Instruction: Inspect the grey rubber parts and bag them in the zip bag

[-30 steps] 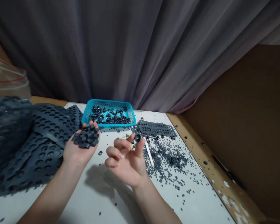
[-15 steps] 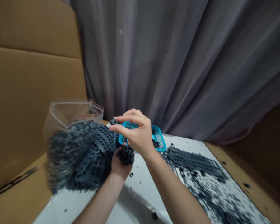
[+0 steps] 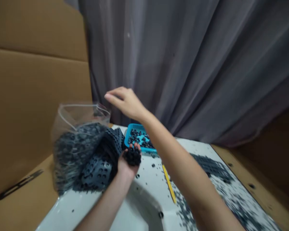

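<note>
My left hand (image 3: 127, 166) is palm up over the white table, fingers curled round a clump of small black pieces (image 3: 133, 156). My right hand (image 3: 125, 101) is raised higher, in front of the curtain, with thumb and fingertips brought together; whatever may be between them is too small to make out. Just beyond my left hand stands a blue basket (image 3: 128, 134) with many small black pieces in it. Left of that hand, a clear zip bag (image 3: 74, 150) bulges with grey pieces, and perforated dark sheets (image 3: 98, 170) lie against it.
A yellow stick (image 3: 169, 184) lies on the white table (image 3: 144, 170). Another perforated dark strip (image 3: 212, 166) and many scattered dark bits are on the right. Cardboard walls (image 3: 38, 96) stand at the sides, and a grey curtain (image 3: 154, 64) hangs behind.
My right hand has risen up and left from above my left hand; the small dark cylinder at its fingertips no longer shows. The basket and yellow stick are now less covered.
</note>
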`<action>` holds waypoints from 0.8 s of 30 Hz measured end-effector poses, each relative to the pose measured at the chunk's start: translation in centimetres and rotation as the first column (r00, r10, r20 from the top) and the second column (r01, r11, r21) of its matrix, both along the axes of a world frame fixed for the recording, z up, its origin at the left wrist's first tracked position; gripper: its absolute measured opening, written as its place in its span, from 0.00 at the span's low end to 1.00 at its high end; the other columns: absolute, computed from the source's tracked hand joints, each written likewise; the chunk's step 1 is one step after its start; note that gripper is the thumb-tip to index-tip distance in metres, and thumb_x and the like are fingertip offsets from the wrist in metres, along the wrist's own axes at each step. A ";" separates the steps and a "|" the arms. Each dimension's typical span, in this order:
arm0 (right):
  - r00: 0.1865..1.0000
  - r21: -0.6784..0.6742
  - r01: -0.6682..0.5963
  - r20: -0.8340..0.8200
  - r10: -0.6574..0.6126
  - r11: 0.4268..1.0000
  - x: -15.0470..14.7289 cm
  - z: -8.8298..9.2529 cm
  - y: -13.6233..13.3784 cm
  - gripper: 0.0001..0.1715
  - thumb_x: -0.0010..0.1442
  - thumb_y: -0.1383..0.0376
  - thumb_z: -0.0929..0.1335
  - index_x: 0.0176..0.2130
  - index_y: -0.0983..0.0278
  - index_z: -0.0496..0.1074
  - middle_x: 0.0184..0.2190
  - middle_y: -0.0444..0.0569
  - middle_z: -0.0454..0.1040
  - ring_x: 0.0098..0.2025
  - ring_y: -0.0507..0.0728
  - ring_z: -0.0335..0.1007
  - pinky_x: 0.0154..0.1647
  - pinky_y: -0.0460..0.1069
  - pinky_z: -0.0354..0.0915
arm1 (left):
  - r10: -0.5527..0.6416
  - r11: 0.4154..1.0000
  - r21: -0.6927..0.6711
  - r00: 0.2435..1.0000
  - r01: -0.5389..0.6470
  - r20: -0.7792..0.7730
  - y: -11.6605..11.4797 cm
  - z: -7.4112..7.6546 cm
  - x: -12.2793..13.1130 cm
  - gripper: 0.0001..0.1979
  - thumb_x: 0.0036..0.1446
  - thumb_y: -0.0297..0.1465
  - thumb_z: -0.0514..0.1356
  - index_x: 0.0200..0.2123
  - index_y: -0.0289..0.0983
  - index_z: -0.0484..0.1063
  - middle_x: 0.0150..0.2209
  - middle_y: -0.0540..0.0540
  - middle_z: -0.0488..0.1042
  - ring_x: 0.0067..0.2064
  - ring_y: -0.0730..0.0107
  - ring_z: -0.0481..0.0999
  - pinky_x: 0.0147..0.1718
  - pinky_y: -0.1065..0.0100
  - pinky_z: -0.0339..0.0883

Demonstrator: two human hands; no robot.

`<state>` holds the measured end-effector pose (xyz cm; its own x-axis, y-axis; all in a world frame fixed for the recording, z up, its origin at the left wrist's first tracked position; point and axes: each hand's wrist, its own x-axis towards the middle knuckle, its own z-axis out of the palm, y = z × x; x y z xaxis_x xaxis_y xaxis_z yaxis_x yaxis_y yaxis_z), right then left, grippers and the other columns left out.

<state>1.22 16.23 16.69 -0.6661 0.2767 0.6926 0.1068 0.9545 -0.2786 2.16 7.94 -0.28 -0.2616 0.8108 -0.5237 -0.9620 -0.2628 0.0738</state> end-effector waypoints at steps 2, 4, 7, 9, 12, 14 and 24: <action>0.996 -0.057 0.089 0.004 -0.089 0.994 4.7 -1.6 1.7 0.16 0.60 0.58 0.62 0.43 0.61 0.71 0.44 0.42 0.73 0.45 0.49 0.65 0.48 0.46 0.58 | -0.008 1.000 0.001 1.000 0.008 0.024 0.1 0.1 -0.4 0.17 0.57 0.25 0.44 0.24 0.35 0.70 0.28 0.43 0.75 0.33 0.67 0.76 0.31 0.67 0.71; 0.975 -0.122 0.220 0.062 -0.214 0.968 9.9 -5.2 2.9 0.14 0.59 0.61 0.63 0.42 0.64 0.71 0.43 0.48 0.73 0.43 0.52 0.65 0.44 0.47 0.60 | -0.008 1.000 -0.003 0.999 0.009 0.049 0.3 0.0 -0.7 0.17 0.57 0.24 0.43 0.25 0.34 0.69 0.28 0.43 0.75 0.33 0.67 0.77 0.31 0.67 0.72; 0.915 -0.200 0.358 0.270 -0.300 0.912 16.3 -13.1 3.4 0.06 0.52 0.65 0.68 0.31 0.66 0.74 0.32 0.50 0.75 0.34 0.54 0.68 0.36 0.49 0.62 | 0.011 1.000 -0.007 0.998 -0.011 0.067 0.5 -0.1 -0.8 0.17 0.58 0.24 0.42 0.25 0.33 0.68 0.28 0.42 0.74 0.35 0.67 0.77 0.31 0.66 0.72; 0.873 -0.225 0.391 0.396 -0.283 0.892 18.6 -18.1 2.9 0.07 0.48 0.65 0.71 0.31 0.64 0.75 0.31 0.50 0.75 0.33 0.55 0.68 0.35 0.49 0.62 | 0.023 1.000 -0.007 0.998 -0.023 0.066 0.5 -0.1 -0.7 0.17 0.59 0.25 0.42 0.26 0.33 0.68 0.28 0.41 0.74 0.34 0.67 0.77 0.32 0.66 0.73; 0.827 -0.242 0.425 0.496 -0.265 0.872 19.5 -22.9 1.7 0.13 0.47 0.64 0.72 0.36 0.61 0.76 0.36 0.50 0.75 0.38 0.57 0.67 0.39 0.51 0.61 | 0.018 1.000 -0.008 0.998 -0.017 0.053 0.4 -0.1 -0.4 0.18 0.59 0.25 0.41 0.26 0.32 0.68 0.29 0.41 0.75 0.35 0.67 0.77 0.31 0.65 0.73; 0.809 -0.252 0.447 0.524 -0.268 0.858 19.3 -24.2 1.2 0.14 0.48 0.64 0.71 0.38 0.60 0.76 0.37 0.50 0.74 0.40 0.59 0.66 0.40 0.52 0.59 | 0.011 1.000 -0.008 0.999 -0.011 0.043 0.3 0.0 -0.2 0.17 0.59 0.25 0.41 0.27 0.32 0.68 0.29 0.42 0.75 0.35 0.68 0.77 0.31 0.66 0.73; 0.843 -0.340 0.443 0.472 -0.256 0.830 19.4 -25.2 1.7 0.08 0.54 0.62 0.67 0.34 0.61 0.75 0.38 0.48 0.72 0.42 0.55 0.64 0.45 0.52 0.57 | -0.002 1.000 -0.025 1.000 0.003 0.027 0.5 -0.1 -0.1 0.17 0.59 0.24 0.41 0.26 0.33 0.67 0.29 0.42 0.75 0.35 0.69 0.77 0.31 0.66 0.73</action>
